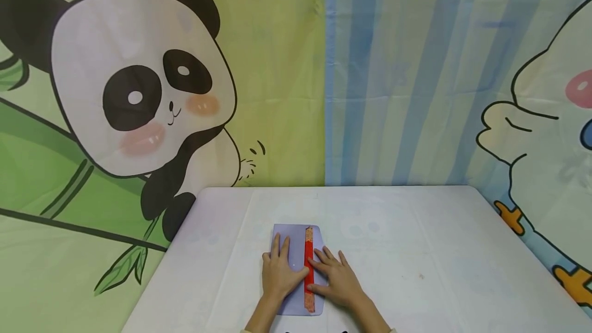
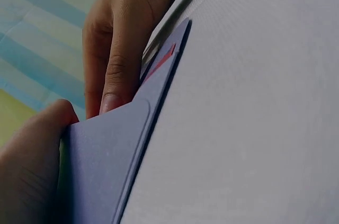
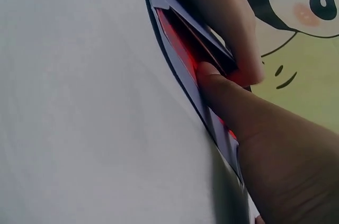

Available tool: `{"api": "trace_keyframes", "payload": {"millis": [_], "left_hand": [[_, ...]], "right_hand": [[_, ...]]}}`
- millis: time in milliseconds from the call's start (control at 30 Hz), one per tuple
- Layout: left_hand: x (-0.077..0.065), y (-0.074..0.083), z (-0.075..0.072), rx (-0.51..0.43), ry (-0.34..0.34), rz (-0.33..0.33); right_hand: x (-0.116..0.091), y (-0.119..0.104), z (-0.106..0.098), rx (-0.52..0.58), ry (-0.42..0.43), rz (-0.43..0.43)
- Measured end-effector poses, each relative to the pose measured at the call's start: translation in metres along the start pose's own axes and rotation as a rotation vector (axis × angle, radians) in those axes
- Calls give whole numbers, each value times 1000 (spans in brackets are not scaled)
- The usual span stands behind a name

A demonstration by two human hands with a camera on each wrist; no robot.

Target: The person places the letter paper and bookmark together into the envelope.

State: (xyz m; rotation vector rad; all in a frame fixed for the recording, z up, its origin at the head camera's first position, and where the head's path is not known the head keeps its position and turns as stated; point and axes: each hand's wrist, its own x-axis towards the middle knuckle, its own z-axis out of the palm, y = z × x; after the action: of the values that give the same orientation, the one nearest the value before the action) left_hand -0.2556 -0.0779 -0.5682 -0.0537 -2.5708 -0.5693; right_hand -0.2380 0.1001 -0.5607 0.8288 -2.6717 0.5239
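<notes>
A lavender paper envelope [image 1: 296,235] lies upright on the white table, a long red strip [image 1: 309,251] with orange, speckled ends showing along its length. My left hand [image 1: 279,274] rests on the panel left of the strip, fingers spread and thumb reaching to the strip. From the right, my right hand [image 1: 339,281] reaches in with fingers extended, index finger and thumb at the strip. In the right wrist view, the right thumb [image 3: 212,73] presses on the red part [image 3: 180,44] beside the raised paper edge. In the left wrist view, the left thumb [image 2: 58,115] is at the panel's [image 2: 111,150] raised edge.
The white table [image 1: 416,240] extends around the envelope, with a small brownish speck [image 1: 421,276] to the right. Behind it hangs a curtain with a panda [image 1: 139,66] on the left and a white cartoon figure [image 1: 550,168] on the right.
</notes>
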Motion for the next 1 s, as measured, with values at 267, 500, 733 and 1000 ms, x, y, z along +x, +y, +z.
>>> {"api": "trace_keyframes", "payload": {"millis": [267, 500, 733, 1000], "left_hand": [[-2, -1, 2, 11, 1, 16], [-2, 2, -1, 9, -8, 18], [0, 2, -2, 17, -21, 27], [0, -1, -1, 25, 0, 49]], "right_hand": [[-2, 5, 3, 179, 39, -15], [-3, 15, 0, 200, -52, -12], [1, 15, 2, 158, -59, -2], [3, 12, 2, 120, -28, -16]]}}
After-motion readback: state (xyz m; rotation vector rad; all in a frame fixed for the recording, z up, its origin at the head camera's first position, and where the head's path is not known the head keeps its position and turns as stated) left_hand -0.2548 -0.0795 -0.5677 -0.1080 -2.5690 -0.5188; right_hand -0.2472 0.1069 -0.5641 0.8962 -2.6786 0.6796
